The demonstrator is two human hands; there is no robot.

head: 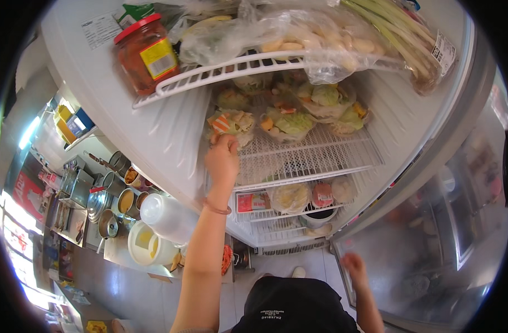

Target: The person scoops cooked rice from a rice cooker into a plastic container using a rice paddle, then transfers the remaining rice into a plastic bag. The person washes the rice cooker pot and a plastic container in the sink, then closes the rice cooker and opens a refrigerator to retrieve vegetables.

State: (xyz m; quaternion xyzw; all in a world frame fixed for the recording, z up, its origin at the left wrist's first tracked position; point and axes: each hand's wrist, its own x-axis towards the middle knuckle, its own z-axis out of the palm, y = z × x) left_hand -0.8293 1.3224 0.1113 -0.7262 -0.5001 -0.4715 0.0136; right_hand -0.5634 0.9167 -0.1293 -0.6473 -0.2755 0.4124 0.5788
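My left hand (224, 152) reaches into an upright refrigerator, its fingers bent around the near edge of a clear bag of cut vegetables (237, 125). An orange-and-white striped piece shows in that bag, which sits at the left of a white wire shelf (295, 160). Beside it on the same shelf is another bag with lettuce (289, 125), and more vegetable bags (326, 98) stand behind and to the right. My right hand (353, 266) is low on the right, blurred, near the glass door (412, 249); its fingers cannot be made out clearly.
Above, a wire shelf (237, 66) bears a red-lidded jar (147, 56), bagged produce (295, 41) and scallions (391, 37). Lower shelves hold a red package (252, 201) and a dark-filled tub (318, 218). At left are a counter with pots (108, 222) and a white bucket (150, 243).
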